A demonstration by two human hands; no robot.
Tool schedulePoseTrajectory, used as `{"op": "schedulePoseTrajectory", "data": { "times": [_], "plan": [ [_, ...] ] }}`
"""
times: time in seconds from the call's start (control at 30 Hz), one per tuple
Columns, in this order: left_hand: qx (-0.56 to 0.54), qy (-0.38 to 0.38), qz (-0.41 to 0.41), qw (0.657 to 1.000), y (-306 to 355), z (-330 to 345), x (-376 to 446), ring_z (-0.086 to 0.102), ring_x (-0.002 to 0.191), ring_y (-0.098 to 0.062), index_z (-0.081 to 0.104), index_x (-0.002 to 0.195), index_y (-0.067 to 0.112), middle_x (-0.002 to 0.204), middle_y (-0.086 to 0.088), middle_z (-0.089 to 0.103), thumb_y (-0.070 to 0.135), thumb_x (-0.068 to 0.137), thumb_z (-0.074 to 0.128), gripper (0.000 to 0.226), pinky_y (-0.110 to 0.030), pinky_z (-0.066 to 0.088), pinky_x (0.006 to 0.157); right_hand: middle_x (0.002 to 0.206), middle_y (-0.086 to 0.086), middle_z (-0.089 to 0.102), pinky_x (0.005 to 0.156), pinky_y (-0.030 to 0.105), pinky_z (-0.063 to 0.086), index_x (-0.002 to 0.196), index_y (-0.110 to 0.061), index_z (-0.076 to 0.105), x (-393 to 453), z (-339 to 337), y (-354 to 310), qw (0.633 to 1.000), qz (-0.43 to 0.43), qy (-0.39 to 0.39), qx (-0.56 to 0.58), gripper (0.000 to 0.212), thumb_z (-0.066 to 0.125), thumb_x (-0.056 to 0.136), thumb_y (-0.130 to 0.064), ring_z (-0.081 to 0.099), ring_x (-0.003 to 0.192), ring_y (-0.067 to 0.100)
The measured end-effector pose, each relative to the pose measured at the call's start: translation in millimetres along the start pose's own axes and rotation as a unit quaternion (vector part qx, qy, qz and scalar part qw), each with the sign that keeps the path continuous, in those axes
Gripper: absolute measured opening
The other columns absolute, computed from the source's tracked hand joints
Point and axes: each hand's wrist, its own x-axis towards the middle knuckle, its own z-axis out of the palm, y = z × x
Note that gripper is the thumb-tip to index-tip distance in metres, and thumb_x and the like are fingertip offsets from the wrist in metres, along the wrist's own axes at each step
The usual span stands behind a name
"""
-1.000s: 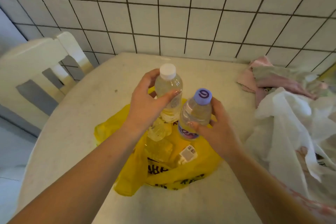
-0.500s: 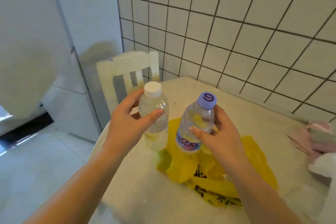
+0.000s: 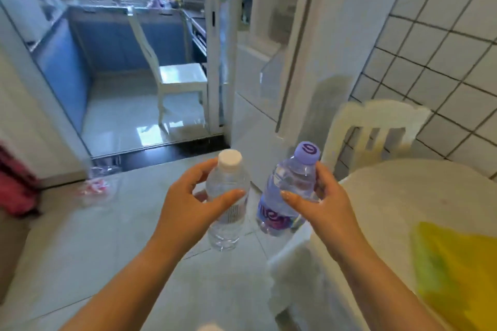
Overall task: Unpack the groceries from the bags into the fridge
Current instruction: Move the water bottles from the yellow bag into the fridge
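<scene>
My left hand [image 3: 188, 205] grips a clear water bottle with a white cap [image 3: 227, 212], held upright in front of me. My right hand [image 3: 320, 203] grips a second water bottle with a purple cap and purple label [image 3: 285, 191], also upright, just right of the first. Both bottles hang over the floor, left of the table. The yellow grocery bag [image 3: 457, 271] lies on the white table [image 3: 403, 196] at the lower right. A tall white fridge [image 3: 271, 62] stands ahead, its doors closed.
A white chair [image 3: 373, 131] stands between the table and the tiled wall. Another white chair [image 3: 174, 75] sits in the kitchen beyond a sliding door frame [image 3: 215, 43]. Blue cabinets line the kitchen. Something pink-red [image 3: 16, 185] lies at the far left.
My view has swung left, away from the table and yellow bag toward the fridge and kitchen doorway. Both bottles have come along, still held in my hands.
</scene>
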Motion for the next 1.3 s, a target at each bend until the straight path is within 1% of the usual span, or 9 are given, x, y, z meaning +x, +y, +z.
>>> {"op": "schedulePoseTrajectory", "data": {
  "times": [0.07,0.13,0.2,0.4,0.63,0.83,0.93,1.13,1.3],
  "plan": [
    [0.019,0.027,-0.010,0.999,-6,-51,9,0.054,0.096,0.015,0.053,0.100,0.049,0.097,0.035,0.060,0.042,0.053,0.071,0.051,-0.009,0.046,0.071,0.113,-0.007,0.066,0.084,0.024,0.051,0.121,-0.029,0.056,17,50,-7,0.999,-0.011,-0.030,0.002,0.061,0.083,0.066,-0.024,0.063,0.101,0.004],
    [0.040,0.051,-0.017,0.998,-13,-97,20,0.053,0.103,0.007,0.052,0.103,0.049,0.109,0.028,0.058,0.044,0.052,0.072,0.055,-0.019,0.048,0.083,0.109,-0.010,0.065,0.077,0.014,0.050,0.116,-0.032,0.055,34,95,-15,0.998,-0.023,-0.052,0.009,0.054,0.080,0.072,-0.011,0.062,0.093,-0.005],
    [0.057,0.076,-0.021,0.995,-17,-133,33,0.053,0.108,0.001,0.054,0.106,0.047,0.114,0.022,0.058,0.045,0.052,0.072,0.057,-0.031,0.049,0.092,0.112,-0.010,0.064,0.072,0.006,0.046,0.121,-0.025,0.054,49,131,-23,0.997,-0.031,-0.071,0.017,0.054,0.076,0.074,-0.008,0.060,0.092,-0.009],
    [0.070,0.124,-0.024,0.990,-37,-210,88,0.057,0.112,-0.017,0.056,0.110,0.044,0.119,0.011,0.062,0.047,0.055,0.073,0.058,-0.047,0.051,0.093,0.117,-0.009,0.061,0.071,0.004,0.046,0.127,-0.022,0.052,110,214,-35,0.992,-0.041,-0.114,0.027,0.059,0.076,0.075,-0.011,0.058,0.095,-0.010],
    [0.061,0.139,-0.016,0.988,-71,-245,204,0.057,0.110,-0.008,0.055,0.109,0.044,0.117,0.015,0.062,0.028,0.068,0.076,0.049,-0.036,0.050,0.093,0.115,-0.012,0.063,0.072,0.006,0.047,0.127,-0.024,0.053,221,272,-29,0.991,-0.064,-0.115,0.026,0.058,0.076,0.074,-0.016,0.059,0.097,-0.007],
    [0.054,0.123,0.004,0.991,-84,-244,351,0.055,0.103,0.005,0.055,0.113,0.038,0.113,0.020,0.060,0.021,0.070,0.076,0.050,-0.012,0.049,0.077,0.116,-0.010,0.061,0.069,0.007,0.047,0.128,-0.021,0.048,356,299,-27,0.992,-0.070,-0.083,0.063,0.064,0.077,0.072,-0.007,0.061,0.096,-0.006],
    [0.056,0.108,0.020,0.992,-79,-234,426,0.053,0.098,0.008,0.051,0.105,0.044,0.108,0.024,0.057,0.027,0.068,0.075,0.048,-0.002,0.044,0.066,0.113,-0.007,0.063,0.069,0.008,0.048,0.124,-0.021,0.049,422,301,-33,0.994,-0.071,-0.050,0.065,0.064,0.081,0.070,-0.011,0.062,0.093,-0.005],
    [0.048,0.063,0.063,0.995,-71,-197,565,0.055,0.096,0.001,0.051,0.112,0.039,0.109,0.021,0.055,0.033,0.069,0.070,0.048,-0.005,0.040,0.074,0.109,-0.007,0.066,0.072,0.012,0.051,0.121,-0.023,0.052,532,280,-39,0.994,-0.080,0.028,0.066,0.059,0.080,0.071,-0.008,0.064,0.093,0.000],
    [0.014,-0.017,0.088,0.996,-70,-151,679,0.059,0.099,0.000,0.055,0.114,0.039,0.107,0.021,0.062,0.048,0.056,0.065,0.060,-0.016,0.046,0.076,0.102,-0.013,0.068,0.067,0.009,0.048,0.112,-0.032,0.056,608,254,-36,0.987,-0.080,0.127,0.050,0.056,0.073,0.058,-0.024,0.064,0.087,-0.004]
  ]
}}
